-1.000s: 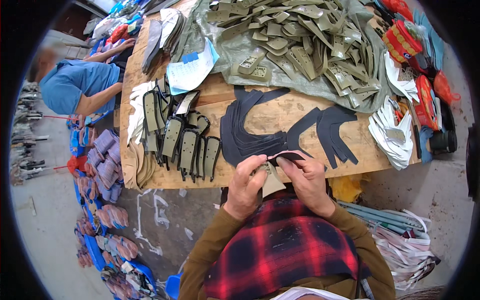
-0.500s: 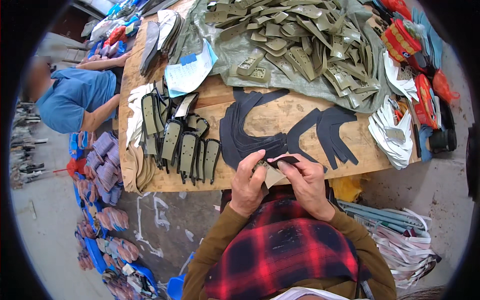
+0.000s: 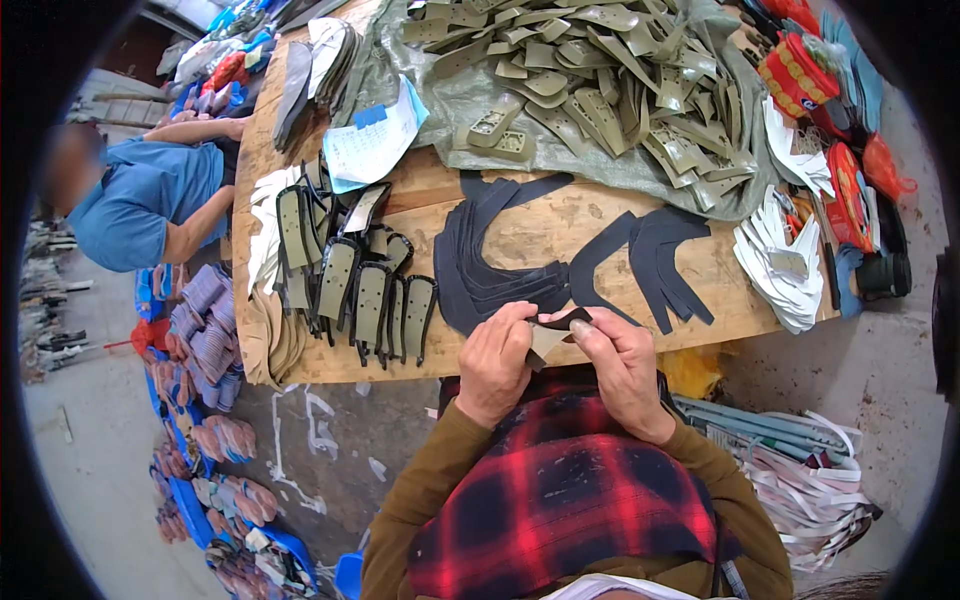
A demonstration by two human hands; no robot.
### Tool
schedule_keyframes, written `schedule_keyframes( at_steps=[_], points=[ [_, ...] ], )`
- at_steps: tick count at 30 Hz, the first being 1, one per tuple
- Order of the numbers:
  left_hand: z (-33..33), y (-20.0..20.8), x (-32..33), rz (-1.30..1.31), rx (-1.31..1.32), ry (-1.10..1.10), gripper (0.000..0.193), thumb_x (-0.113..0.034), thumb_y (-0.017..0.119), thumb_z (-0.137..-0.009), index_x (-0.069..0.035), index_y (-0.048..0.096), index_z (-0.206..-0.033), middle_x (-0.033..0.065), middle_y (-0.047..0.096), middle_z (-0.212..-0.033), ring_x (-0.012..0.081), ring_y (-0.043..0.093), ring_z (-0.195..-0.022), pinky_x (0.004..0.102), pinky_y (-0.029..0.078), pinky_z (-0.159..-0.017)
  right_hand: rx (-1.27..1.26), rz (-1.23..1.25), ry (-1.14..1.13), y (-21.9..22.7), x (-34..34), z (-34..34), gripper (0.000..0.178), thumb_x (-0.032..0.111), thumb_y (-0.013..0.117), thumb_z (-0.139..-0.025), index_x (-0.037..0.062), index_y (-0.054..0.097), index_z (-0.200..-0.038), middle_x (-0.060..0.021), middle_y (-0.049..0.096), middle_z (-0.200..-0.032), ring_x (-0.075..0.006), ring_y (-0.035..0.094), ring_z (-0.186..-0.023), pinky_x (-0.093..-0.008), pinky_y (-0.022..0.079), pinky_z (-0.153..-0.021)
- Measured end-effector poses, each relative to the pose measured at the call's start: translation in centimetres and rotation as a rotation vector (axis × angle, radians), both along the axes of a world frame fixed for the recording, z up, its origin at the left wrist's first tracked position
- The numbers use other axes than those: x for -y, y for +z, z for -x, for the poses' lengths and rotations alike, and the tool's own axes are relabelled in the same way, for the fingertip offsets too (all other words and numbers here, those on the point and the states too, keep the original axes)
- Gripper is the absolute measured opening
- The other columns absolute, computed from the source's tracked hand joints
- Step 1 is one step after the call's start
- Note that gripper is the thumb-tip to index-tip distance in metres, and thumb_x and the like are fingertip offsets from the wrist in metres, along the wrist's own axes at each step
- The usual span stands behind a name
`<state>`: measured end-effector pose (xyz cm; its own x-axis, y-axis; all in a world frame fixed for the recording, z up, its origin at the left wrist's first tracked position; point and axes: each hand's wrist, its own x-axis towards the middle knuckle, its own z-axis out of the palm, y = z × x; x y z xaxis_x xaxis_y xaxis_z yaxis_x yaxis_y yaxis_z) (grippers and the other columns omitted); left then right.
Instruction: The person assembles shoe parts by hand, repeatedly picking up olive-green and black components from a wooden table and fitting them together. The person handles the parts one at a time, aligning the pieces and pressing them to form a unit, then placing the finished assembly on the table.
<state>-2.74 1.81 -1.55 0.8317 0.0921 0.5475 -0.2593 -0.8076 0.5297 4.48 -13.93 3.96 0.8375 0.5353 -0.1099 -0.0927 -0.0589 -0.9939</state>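
Near the front edge of the table, my two hands hold one small piece between them. It is a stiff tan shank piece (image 3: 546, 342) with a black fabric strip (image 3: 566, 321) along its far edge. My left hand (image 3: 496, 364) grips the left end, its fingers curled and partly hiding the piece. My right hand (image 3: 624, 374) pinches the black strip at the other end between thumb and fingers. Just beyond lie fanned black curved strips (image 3: 470, 262) and more black V-shaped strips (image 3: 668, 262). Olive pieces edged in black (image 3: 375, 300) stand bunched at the left.
Loose olive pieces (image 3: 600, 85) are heaped on a green sheet (image 3: 440, 130) at the back. A written paper (image 3: 372, 150) lies beside them. White cut pieces (image 3: 785, 265) sit at the right edge. A person in a blue shirt (image 3: 150, 200) is at the far left.
The held piece has turned in my hands, so its plain tan face shows more. The black strip now lies stretched along its far edge. My left fingers have shifted slightly.
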Motion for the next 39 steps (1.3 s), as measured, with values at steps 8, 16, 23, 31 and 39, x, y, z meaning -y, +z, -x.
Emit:
schedule_keyframes(
  at_steps=[8, 16, 23, 31, 39],
  points=[
    [-0.4, 0.9, -0.5, 0.138, -0.189, 0.081, 0.022, 0.004, 0.06, -0.08, 0.001, 0.055, -0.101, 0.0155, 0.065, -0.096, 0.0335, 0.065, -0.085, 0.0388, 0.052, -0.072, -0.097, -0.238, -0.173, 2.4, 0.3, -1.4, 0.023, 0.006, 0.05, -0.097, -0.003, 0.067, -0.11, -0.0059, 0.066, -0.095, -0.0126, 0.064, -0.085, -0.0255, 0.05, -0.082],
    [-0.2, 5.3, 0.9, 0.929, -0.569, -0.091, 0.021, -0.016, 0.055, -0.099, 0.0, 0.059, -0.112, 0.0014, 0.064, -0.092, 0.0073, 0.057, -0.084, 0.0256, 0.048, -0.073, -0.371, -0.274, 0.258, -3.1, 0.1, -3.6, 0.012, 0.008, 0.063, -0.093, -0.0005, 0.07, -0.097, 0.0006, 0.058, -0.078, -0.0051, 0.054, -0.063, -0.02, 0.041, -0.055],
    [0.6, 5.0, 0.9, 0.949, -0.84, -0.185, 0.02, -0.017, 0.057, -0.098, 0.0, 0.06, -0.109, 0.0028, 0.064, -0.09, 0.0082, 0.057, -0.079, 0.0256, 0.048, -0.07, -0.479, -0.27, 0.082, -2.6, -0.5, -3.1, 0.015, 0.014, 0.065, -0.093, 0.0042, 0.065, -0.081, 0.0051, 0.053, -0.063, -0.0019, 0.048, -0.052, -0.0173, 0.036, -0.048],
    [-1.7, 4.0, 1.0, 0.683, -0.377, -0.021, 0.021, -0.018, 0.06, -0.095, 0.002, 0.062, -0.088, 0.0123, 0.058, -0.072, 0.0226, 0.056, -0.063, 0.032, 0.044, -0.06, -0.355, -0.221, -0.071, -2.6, -2.0, -1.3, 0.024, 0.018, 0.063, -0.095, 0.006, 0.058, -0.075, 0.0047, 0.049, -0.059, -0.0014, 0.043, -0.051, -0.0213, 0.033, -0.045],
    [-2.9, 2.2, 1.9, 1.372, -0.223, 0.228, 0.034, -0.028, 0.051, -0.102, -0.01, 0.05, -0.073, -0.0073, 0.045, -0.069, 0.0022, 0.039, -0.061, 0.0223, 0.032, -0.054, 0.249, 0.078, 0.164, -3.6, -1.2, -0.9, 0.026, 0.018, 0.065, -0.09, 0.0015, 0.056, -0.073, -0.0086, 0.051, -0.06, -0.0157, 0.047, -0.052, -0.0303, 0.038, -0.05]
  ],
)
